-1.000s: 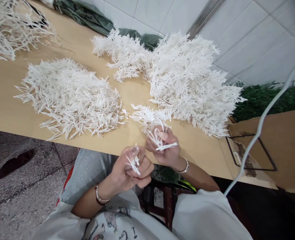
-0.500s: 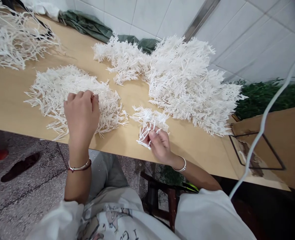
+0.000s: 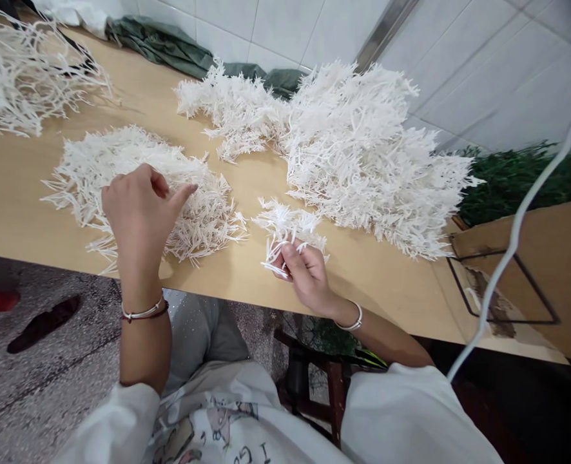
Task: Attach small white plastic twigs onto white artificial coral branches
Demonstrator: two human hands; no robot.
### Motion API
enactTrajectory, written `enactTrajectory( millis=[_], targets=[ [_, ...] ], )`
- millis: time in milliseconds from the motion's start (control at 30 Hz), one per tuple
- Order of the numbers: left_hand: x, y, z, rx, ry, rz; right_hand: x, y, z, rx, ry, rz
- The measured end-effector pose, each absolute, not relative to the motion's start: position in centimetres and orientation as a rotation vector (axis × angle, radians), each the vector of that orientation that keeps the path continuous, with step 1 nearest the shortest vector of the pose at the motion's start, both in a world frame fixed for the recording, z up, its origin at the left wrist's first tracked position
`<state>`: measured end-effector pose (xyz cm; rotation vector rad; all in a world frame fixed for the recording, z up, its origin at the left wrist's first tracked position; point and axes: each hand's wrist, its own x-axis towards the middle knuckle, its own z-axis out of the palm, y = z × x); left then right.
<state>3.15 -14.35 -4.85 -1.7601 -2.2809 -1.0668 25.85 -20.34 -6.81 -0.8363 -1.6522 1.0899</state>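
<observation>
My left hand (image 3: pixel 138 216) is over the left pile of thin white branched pieces (image 3: pixel 203 212), palm down, with the thumb stretched away from the bent fingers and nothing visible between them. My right hand (image 3: pixel 305 267) is closed on a few white pieces (image 3: pixel 276 251), pinched between thumb and fingers. Just behind it lies a small cluster of white pieces (image 3: pixel 285 218) on the tan table (image 3: pixel 363 277). A large heap of spiky white pieces (image 3: pixel 358 154) spreads farther back, to the right.
Longer tangled white strands (image 3: pixel 19 77) lie at the far left. Dark green cloth (image 3: pixel 164 45) runs along the tiled wall. At the right are a cardboard box (image 3: pixel 556 258) with green foliage (image 3: pixel 527 177), a black wire frame and a hanging white cable (image 3: pixel 508 251).
My left hand has moved left, and its thumb has spread away from the fingers. My right hand keeps its white pieces and has hardly moved. The view has shifted slightly.
</observation>
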Motion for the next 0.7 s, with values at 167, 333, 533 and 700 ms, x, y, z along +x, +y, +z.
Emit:
enactTrajectory(
  millis=[167,333,533,700],
  targets=[
    [2.9,-14.02,-5.35,-1.809,-2.195,-1.125,25.64,-20.26,-6.75,-0.833,-1.622,1.107],
    [2.85,-14.12,-5.19,-1.709,-2.22,-1.207,25.49,-20.18,-6.9,-0.84,-1.59,1.133],
    [3.12,-14.04,-5.13,-1.721,-2.243,-1.237,25.36,-20.22,-6.86,-0.85,-1.562,1.153],
    [2.94,-13.64,-5.07,-1.646,-2.243,-1.337,25.33,-20.27,-6.73,-0.868,-1.571,1.138]
  ],
)
